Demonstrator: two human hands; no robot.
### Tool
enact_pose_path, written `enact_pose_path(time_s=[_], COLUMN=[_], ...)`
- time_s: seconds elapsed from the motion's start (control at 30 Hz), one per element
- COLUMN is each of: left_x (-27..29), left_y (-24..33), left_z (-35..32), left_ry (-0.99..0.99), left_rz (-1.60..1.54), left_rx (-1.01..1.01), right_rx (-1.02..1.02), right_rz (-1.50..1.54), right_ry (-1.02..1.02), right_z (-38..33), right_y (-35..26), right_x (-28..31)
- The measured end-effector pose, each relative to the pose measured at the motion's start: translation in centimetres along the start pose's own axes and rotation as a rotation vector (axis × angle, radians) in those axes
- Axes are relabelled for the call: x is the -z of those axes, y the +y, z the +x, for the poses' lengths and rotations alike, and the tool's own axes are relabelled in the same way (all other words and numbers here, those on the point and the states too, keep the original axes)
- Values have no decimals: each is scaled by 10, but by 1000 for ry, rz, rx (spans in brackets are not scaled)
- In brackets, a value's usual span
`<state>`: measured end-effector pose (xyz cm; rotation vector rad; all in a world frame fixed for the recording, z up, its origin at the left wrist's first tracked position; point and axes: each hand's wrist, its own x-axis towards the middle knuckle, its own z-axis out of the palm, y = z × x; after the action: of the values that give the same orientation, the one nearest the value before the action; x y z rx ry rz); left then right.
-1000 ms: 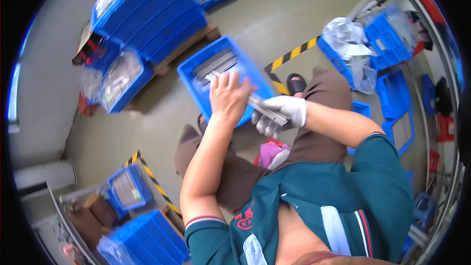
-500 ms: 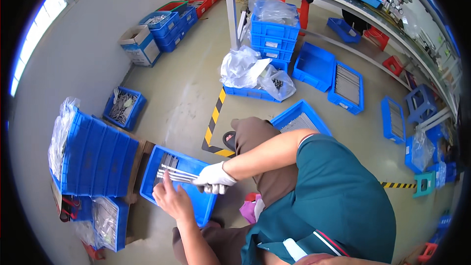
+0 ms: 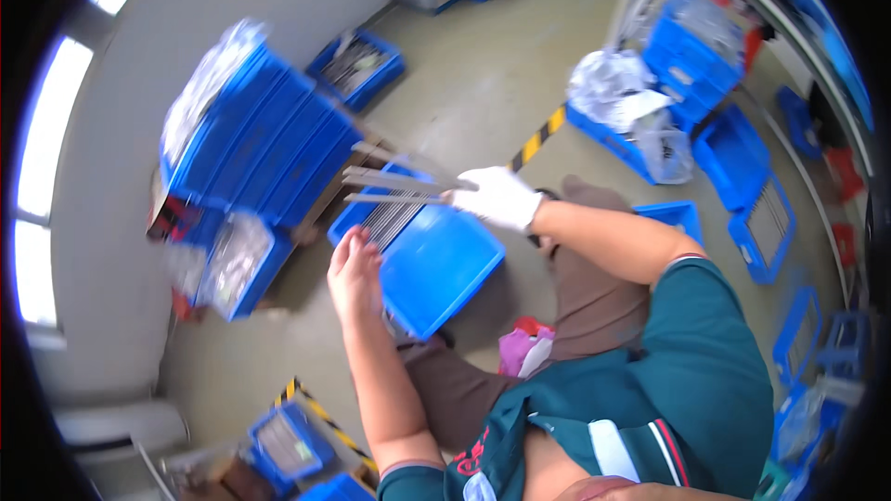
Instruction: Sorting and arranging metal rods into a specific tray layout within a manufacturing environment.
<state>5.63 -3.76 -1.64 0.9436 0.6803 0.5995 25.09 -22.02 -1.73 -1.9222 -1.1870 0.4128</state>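
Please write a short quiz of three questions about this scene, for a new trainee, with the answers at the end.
1. True or false: the right hand wears a white glove.
2. What does the right hand hold? A) a bundle of thin metal rods B) a plastic bag C) a red cloth
3. Fill in the word: the bare left hand is at the edge of a ____ plastic bin that stands on the floor in front of the person.

Key
1. True.
2. A. The rods stick out to the left of the gloved fist, above the bin.
3. Blue. More thin rods lie in the far end of that bin.
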Motion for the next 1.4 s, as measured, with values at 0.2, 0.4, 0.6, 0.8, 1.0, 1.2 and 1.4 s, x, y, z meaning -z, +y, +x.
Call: enact_pose_path(time_s=[0.2,0.4,0.6,0.8,1.0,1.2,1.4], left_x=[8,15,15,17,18,20,27], left_y=[16,22,23,26,28,35,26], left_z=[-10,-23,-29,-28,-28,-32,-30], left_ry=[-110,-201,-126,-106,-220,-231,-148], left_rz=[-165,-78,135,241,190,327,472], left_rx=[-92,-94,-85,-63,-101,-187,-170], right_rx=[-126,-112,-29,13,10,-59,34], right_rz=[30,68,43,-40,-110,152,78], right_ry=[-155,-178,-159,-145,-162,-231,-210], right_z=[-8,-9,-9,-8,-4,0,-3], right_y=[-33,-30,-28,-39,-39,-31,-35], right_x=[-12,-19,-23,-17,-19,-20,-22])
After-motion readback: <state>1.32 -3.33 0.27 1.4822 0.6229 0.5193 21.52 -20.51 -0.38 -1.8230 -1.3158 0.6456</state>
